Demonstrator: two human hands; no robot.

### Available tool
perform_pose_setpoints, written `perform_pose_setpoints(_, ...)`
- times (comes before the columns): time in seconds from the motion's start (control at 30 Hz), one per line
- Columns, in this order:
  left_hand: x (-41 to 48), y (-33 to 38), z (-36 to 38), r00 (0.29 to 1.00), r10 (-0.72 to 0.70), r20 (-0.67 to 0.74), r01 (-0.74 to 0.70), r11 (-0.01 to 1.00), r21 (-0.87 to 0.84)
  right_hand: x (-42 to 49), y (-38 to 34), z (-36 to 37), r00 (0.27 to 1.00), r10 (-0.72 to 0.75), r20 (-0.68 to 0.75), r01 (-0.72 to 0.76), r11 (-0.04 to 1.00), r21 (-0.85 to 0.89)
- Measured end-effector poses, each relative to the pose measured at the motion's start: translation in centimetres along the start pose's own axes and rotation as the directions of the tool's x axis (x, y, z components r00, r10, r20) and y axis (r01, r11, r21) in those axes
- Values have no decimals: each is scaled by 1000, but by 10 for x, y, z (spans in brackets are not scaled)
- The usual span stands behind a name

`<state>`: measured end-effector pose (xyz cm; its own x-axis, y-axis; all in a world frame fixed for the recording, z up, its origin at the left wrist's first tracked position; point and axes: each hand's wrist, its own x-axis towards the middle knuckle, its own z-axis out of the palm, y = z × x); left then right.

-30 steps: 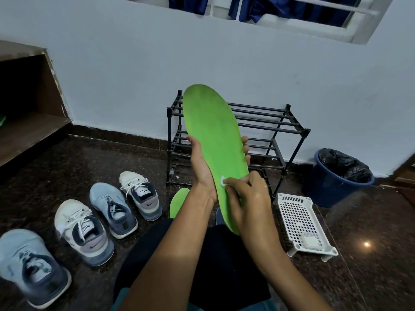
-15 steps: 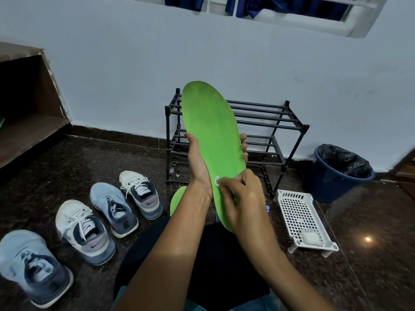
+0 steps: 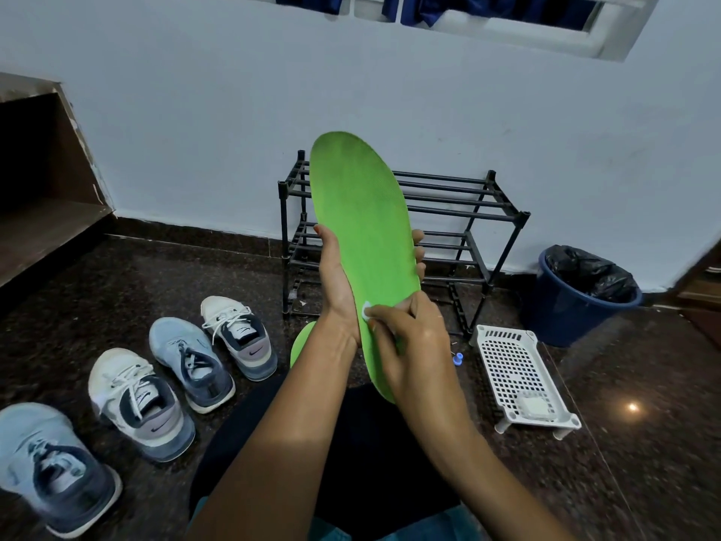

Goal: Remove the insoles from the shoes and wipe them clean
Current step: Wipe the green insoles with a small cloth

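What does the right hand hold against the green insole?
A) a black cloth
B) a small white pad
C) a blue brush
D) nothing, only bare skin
B: the right hand pinches a small white pad and presses it on the lower part of the green insole, which the left hand grips upright.
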<state>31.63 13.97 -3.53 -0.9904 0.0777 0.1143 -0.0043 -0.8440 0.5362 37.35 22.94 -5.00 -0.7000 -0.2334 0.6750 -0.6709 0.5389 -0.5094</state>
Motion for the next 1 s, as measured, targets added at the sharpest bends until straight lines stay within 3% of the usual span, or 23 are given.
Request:
perform_pose_setpoints(0.2, 0, -3, -3, 999, 25, -41, -21, 995, 97, 22, 10, 6, 998, 33, -55, -39, 993, -108)
perform_pose_setpoints(0.5, -5, 3, 4, 1000, -13, 3, 13, 999, 43, 4, -1, 2, 1000, 29, 4, -29, 999, 24)
perform_pose_setpoints(0.77, -4, 0, 5, 1000, -9, -20, 11, 991, 132, 26, 11, 10, 996, 30, -83, -44, 985, -169)
perform_pose_setpoints(1.0, -6, 2, 4, 1000, -1, -26, 4, 992, 129, 11, 2, 9, 999, 11, -49, -13, 999, -44)
